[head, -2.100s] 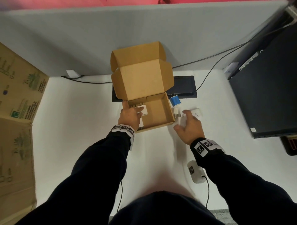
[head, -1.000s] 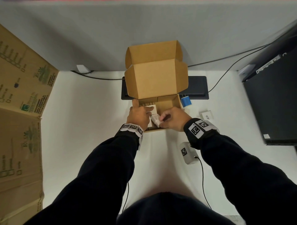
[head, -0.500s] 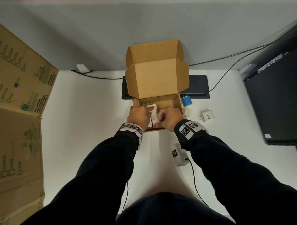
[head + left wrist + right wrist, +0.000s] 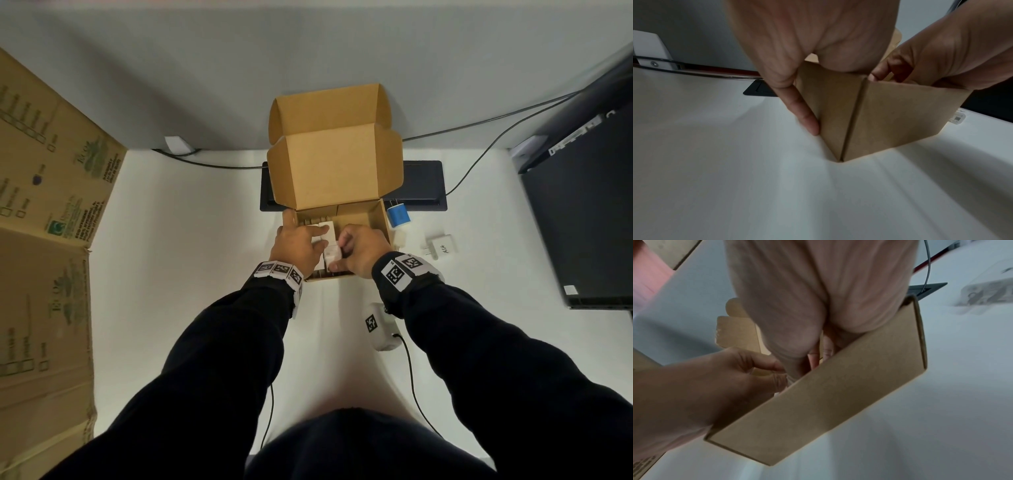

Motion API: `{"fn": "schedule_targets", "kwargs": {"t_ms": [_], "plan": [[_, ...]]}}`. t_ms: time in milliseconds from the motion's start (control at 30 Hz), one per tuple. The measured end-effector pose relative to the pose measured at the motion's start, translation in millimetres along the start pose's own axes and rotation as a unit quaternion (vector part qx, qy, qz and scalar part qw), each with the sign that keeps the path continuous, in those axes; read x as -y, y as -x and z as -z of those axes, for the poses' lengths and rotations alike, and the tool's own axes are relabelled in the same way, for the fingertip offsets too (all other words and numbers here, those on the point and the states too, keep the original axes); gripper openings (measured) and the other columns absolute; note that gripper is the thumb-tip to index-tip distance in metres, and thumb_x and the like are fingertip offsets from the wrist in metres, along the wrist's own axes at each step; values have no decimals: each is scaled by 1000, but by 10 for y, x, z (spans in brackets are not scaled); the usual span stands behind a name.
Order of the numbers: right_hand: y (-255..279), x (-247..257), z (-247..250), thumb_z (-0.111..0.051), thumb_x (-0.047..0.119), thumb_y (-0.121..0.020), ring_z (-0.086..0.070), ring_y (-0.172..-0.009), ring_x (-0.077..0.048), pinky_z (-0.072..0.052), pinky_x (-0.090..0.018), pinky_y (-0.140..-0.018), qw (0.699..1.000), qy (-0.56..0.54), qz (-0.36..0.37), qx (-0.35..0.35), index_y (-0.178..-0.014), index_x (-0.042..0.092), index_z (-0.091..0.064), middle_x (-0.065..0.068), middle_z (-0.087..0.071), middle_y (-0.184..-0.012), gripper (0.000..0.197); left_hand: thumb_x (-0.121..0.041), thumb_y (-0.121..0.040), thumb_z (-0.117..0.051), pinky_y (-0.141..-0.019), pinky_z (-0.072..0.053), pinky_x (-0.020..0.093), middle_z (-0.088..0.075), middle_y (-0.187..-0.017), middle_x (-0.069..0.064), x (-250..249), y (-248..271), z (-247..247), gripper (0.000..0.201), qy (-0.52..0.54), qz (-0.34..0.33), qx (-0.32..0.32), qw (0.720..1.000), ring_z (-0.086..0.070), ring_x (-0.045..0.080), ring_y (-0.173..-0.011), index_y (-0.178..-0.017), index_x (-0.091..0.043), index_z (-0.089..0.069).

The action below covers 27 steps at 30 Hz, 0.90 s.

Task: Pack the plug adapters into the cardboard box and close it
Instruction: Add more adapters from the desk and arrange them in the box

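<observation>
Both forearms reach forward over white desk (image 4: 191, 274), hands close together inside cardboard box (image 4: 376, 219). Left hand (image 4: 298, 245) braces box's left wall, index finger straight along outside, thumb on white adapter (image 4: 327, 231) inside. Right hand (image 4: 363, 251) pinches second white adapter (image 4: 332, 255) at near edge. Lid upright. Blue adapter (image 4: 397, 216) and lettered white adapter (image 4: 442, 246) lie outside, right of box.

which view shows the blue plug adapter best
The head view: the blue plug adapter stands in plain sight on the table against the right wall of the cardboard box. Neither wrist view shows it; each is filled by hands and the box's outer walls.
</observation>
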State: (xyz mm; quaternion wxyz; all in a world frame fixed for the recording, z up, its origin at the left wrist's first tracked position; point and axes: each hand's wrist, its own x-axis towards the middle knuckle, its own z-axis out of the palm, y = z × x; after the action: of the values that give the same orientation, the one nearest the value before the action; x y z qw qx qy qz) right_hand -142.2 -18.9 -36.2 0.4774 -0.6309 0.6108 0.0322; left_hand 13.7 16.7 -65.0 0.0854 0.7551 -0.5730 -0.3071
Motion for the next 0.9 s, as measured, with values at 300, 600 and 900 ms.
{"fn": "schedule_targets", "kwargs": {"t_ms": [300, 600, 900], "plan": [[-5, -46, 95, -86, 17, -69, -67, -85, -24, -57, -39, -77, 990, -128, -22, 52, -95, 18, -71, -12, -74, -100, 30, -33, -90, -71, -102, -50, 43, -33, -139, 2, -25, -8, -26, 32, 3, 11, -6, 1000, -55, 31, -117, -122, -33, -71], [110, -13, -46, -75, 25, -85, -55, -95, -22, -50, -32, -82, 983, 29, 13, -182, -106, 13, -66, -6, -57, -107, 26, -34, -91, -67, -91, -54, 47, -34, -136, 7, -63, 42, -28, 38, -46, -8, -21, 999, -54, 34, -110, -129, -36, -60], [-8, -68, -120, -66, 27, -94, -60, -106, -31, -53, -43, -94, 981, 64, -10, -181, -121, 15, -57, -13, -62, -112, 32, -34, -90, -68, -93, -53, 50, -30, -140, 7, -78, 46, -20, 46, -50, -12, -17, 999, -51, 35, -113, -133, -39, -54]]}}
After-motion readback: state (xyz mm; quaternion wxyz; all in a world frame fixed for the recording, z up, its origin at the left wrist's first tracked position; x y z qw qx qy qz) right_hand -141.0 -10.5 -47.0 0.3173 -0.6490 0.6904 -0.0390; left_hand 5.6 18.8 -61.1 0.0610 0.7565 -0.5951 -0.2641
